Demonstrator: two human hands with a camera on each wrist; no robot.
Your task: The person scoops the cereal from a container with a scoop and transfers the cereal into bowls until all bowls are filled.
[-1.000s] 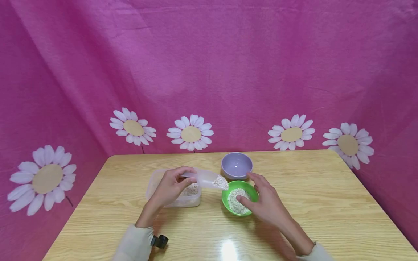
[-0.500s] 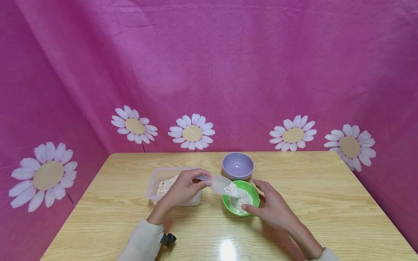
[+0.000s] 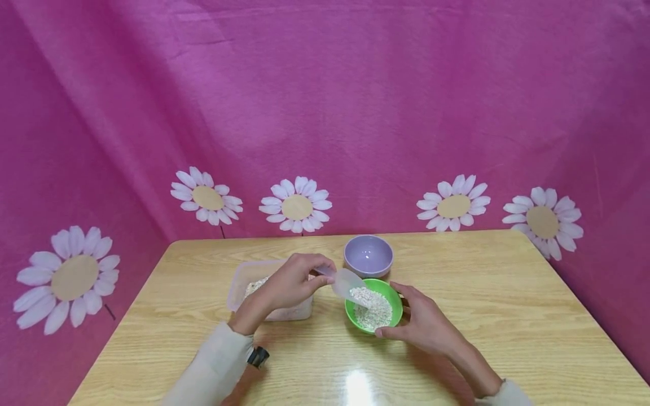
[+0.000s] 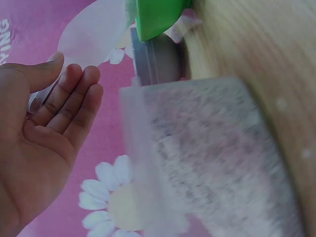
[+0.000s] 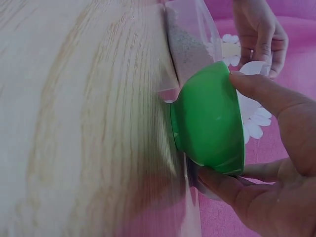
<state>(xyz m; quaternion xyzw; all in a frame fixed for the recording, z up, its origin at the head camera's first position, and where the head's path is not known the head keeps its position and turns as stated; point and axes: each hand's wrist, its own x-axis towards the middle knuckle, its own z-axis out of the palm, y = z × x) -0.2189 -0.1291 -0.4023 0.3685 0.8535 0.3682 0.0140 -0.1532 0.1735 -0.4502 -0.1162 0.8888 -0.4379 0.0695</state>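
Observation:
My left hand pinches the handle of a translucent scoop, tilted down over a green bowl. Oat flakes lie heaped in the bowl and reach up to the scoop's mouth. The right hand holds the bowl from its right side; in the right wrist view the thumb is on the rim and fingers touch the opposite side. Partly hidden behind the left forearm, a clear plastic tub holds more flakes, also visible through the tub's wall in the left wrist view.
A purple bowl stands just behind the green one. The wooden table ends at the back against a pink cloth with daisies. A dark wrist strap sits by the left cuff.
My left hand has carried the loaded scoop rightward from above the tub and tipped it over the green bowl. The right hand's thumb has moved from above the flakes to the bowl's rim.

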